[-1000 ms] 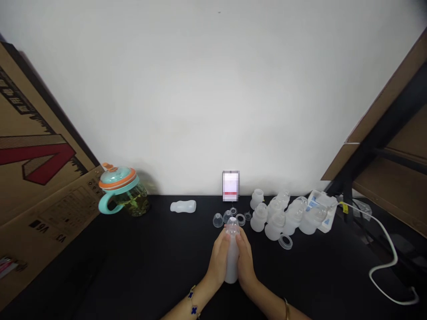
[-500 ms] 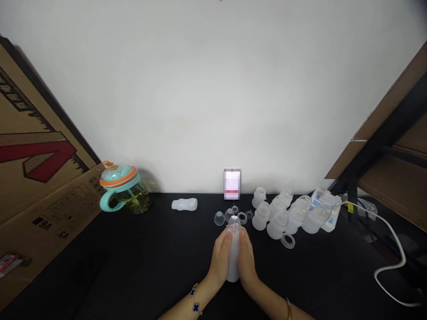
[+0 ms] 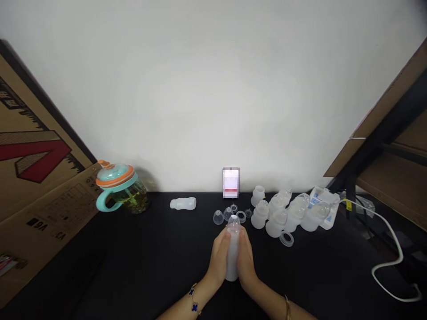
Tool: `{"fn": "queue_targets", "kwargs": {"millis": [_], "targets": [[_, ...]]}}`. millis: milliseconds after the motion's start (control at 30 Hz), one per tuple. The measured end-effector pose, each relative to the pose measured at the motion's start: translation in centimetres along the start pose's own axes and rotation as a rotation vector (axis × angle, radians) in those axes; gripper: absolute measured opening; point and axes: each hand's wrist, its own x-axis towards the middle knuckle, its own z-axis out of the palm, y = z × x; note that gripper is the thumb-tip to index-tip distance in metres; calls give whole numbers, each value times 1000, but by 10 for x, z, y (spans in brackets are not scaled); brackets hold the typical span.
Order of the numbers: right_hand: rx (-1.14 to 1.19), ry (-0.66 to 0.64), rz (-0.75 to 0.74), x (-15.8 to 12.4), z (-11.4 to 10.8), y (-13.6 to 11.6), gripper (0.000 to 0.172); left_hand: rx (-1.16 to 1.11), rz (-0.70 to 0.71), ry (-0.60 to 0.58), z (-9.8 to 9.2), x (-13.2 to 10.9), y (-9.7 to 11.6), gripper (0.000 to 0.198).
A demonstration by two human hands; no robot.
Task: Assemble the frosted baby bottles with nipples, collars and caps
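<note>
While standing upright near the desk's (image 3: 133, 266) front edge, the bottle (image 3: 232, 258) is being clasped between left hand (image 3: 219, 260) and right hand (image 3: 246, 262), palms closed round its sides. It is looking light, smooth and likely slippery, so mid-body gripping is suiting it best.

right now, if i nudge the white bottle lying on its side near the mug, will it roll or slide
Probably rolls: the white bottle lies on its rounded side on the flat black table. Likely light, since it looks like empty translucent plastic.
</note>
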Motion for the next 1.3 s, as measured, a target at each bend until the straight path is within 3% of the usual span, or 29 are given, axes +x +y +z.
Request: {"fn": "queue_targets", "kwargs": {"millis": [333,533,867,1033,1300], "targets": [[46,-2,13,1,-2,4,47,7,-28,13,1,1,4,57],[81,-88,6,4,0,0,44,19,-42,64,1,1,1,61],[21,-22,1,1,2,-2,51,43,-128,197,0,1,2,68],[22,-2,31,4,2,1,54,61,-102,90,2,4,3,66],[-9,30,73,3,2,-2,60,41,-126,40,0,8,-2,65]]}}
